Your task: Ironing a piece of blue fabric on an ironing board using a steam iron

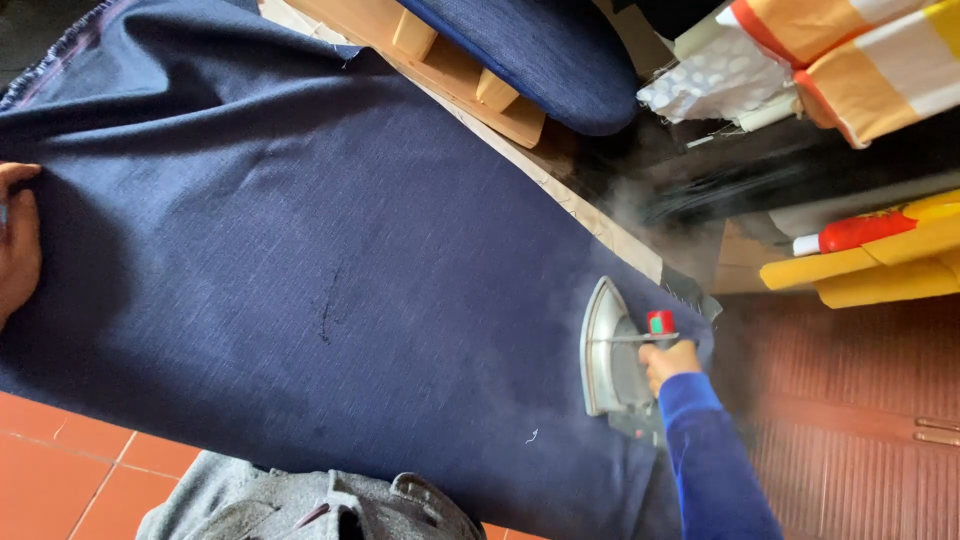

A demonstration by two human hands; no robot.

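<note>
Two hands are at work on one broad sheet of navy cloth (300,280), which covers nearly the whole counter and hangs off its near edge over the orange floor tiles (70,450). It looks soft and limp, a woven stuff that would slide and bunch if tugged from one corner, so I judge it best held flat at the edge, as the left hand (18,250) does at the cloth's far left border, fingers curled loosely onto the fabric, pressing rather than pinching. Toward the cloth's right end stands the steam iron (615,360), tipped so its metal soleplate shows, vapour drifting up beside it. It looks heavy, hard and hot, safe to take only by the handle, and that is where the right hand (668,362), in a blue sleeve (715,460), is clenched around it. A small dark mark (325,320) sits near the cloth's middle.
</note>
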